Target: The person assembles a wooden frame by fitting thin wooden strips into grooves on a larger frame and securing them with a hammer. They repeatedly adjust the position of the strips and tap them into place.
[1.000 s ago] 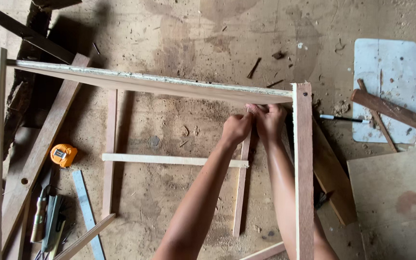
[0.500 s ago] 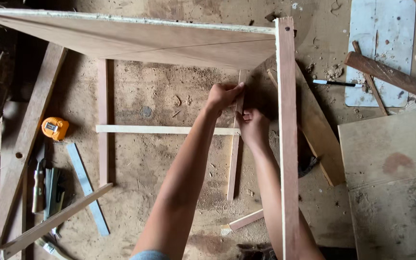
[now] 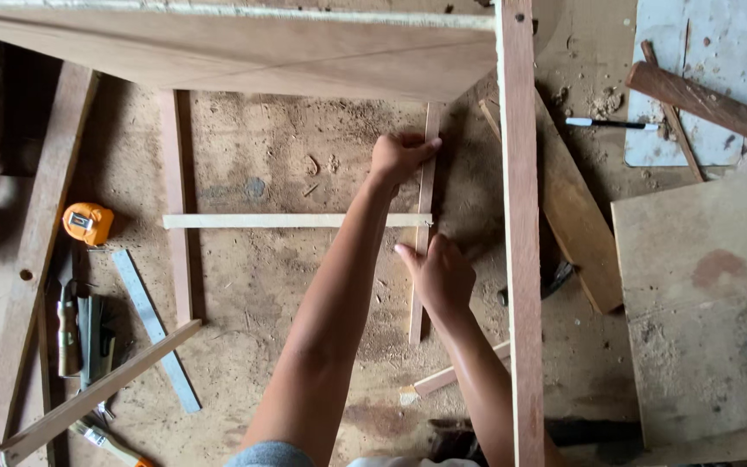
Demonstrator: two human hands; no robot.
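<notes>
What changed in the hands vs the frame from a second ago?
Both hands came off the top corner of the wooden frame and dropped to the thin upright strip on the floor. Left hand now grips its upper part, right hand rests on it below the pale cross strip. Orange tape measure, steel ruler and pen lie unmoved.

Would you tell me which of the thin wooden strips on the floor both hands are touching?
The upright strip beside the frame post: left hand near its top, right hand at its middle. The pale crosswise strip only meets it.
</notes>
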